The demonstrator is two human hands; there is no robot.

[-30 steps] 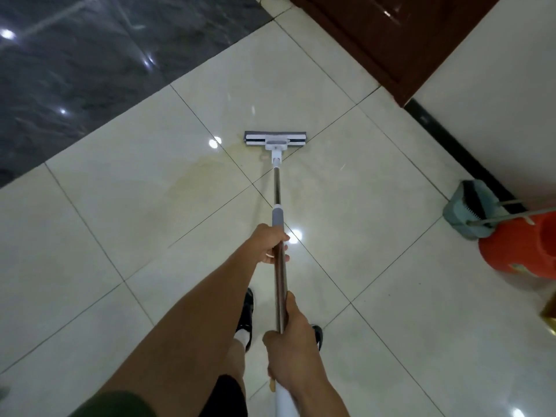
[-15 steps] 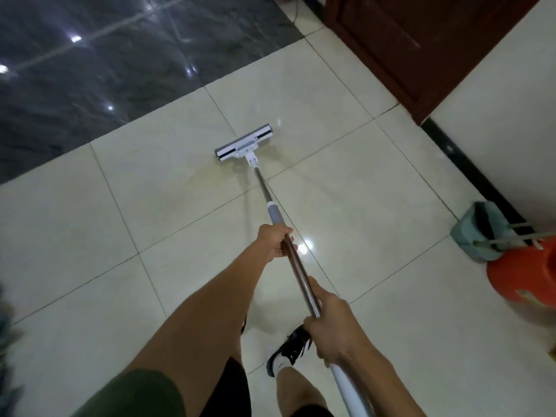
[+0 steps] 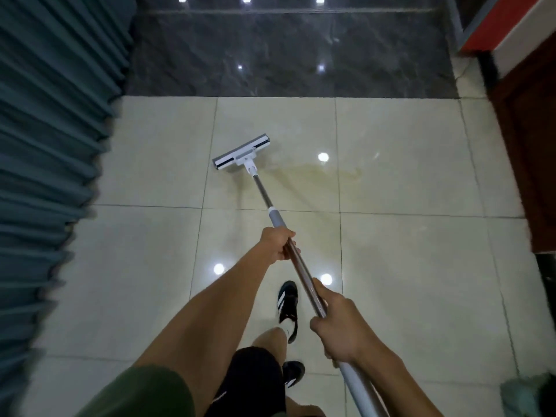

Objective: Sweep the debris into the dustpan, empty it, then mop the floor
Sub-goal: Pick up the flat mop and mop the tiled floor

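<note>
Head-camera view, left to right: a pleated blue-grey curtain (image 3: 51,152) is seen along the left edge of the room, with cream floor tiles (image 3: 144,266) spread beneath it and a band of dark polished stone (image 3: 285,55) beyond. The flat mop (image 3: 241,155) is set head-down on a cream tile, left of a yellowish stain (image 3: 313,171) that is smeared across the gloss. The left hand (image 3: 278,242) is wrapped around the metal pole just below its grey collar, and the right hand (image 3: 337,329) is clenched around the pole lower down, near where the pale upper section begins. A black shoe with white stripes (image 3: 288,305) is planted between the arms. Ceiling lights are mirrored as bright spots on the tiles. A dark wooden door (image 3: 529,152) is set at the right, with a red panel (image 3: 493,22) above it, and a teal object, blurred and cut off, is glimpsed in the lower right corner.

Mopping is judged to be under way. The stain could be spread rather than lifted if the head is dragged through it dry or dirty, and a slip could be caused by a step onto the wet, glossy tile. The curtain hem could be wetted if the head is swung too far left.
</note>
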